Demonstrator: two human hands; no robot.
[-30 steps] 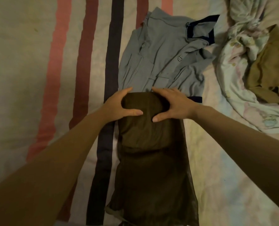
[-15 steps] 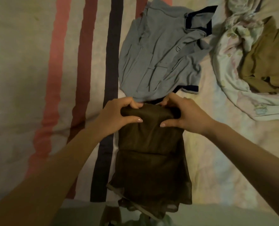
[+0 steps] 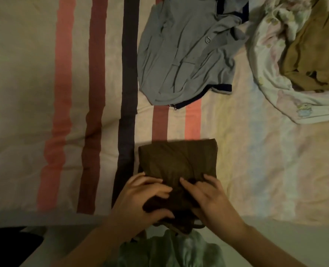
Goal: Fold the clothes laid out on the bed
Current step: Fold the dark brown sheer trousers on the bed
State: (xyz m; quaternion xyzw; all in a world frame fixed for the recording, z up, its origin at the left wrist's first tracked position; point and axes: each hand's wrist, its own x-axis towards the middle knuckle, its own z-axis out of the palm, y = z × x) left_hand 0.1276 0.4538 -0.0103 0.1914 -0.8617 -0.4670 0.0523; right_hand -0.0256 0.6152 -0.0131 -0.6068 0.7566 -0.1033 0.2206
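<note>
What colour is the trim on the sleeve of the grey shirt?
Dark navy blue, on the grey shirt, seen in the head view.

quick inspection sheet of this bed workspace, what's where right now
surface: striped bedsheet, lightly wrinkled
job's things: dark olive garment folded into a compact block near the bed's front edge; grey shirt unfolded beyond it
clutter: floral cloth crumpled at far right with tan garment on it
grippers: left hand and right hand both grip the olive garment's near edge
cables: nothing seen
surroundings: green fabric below the bed edge
</note>
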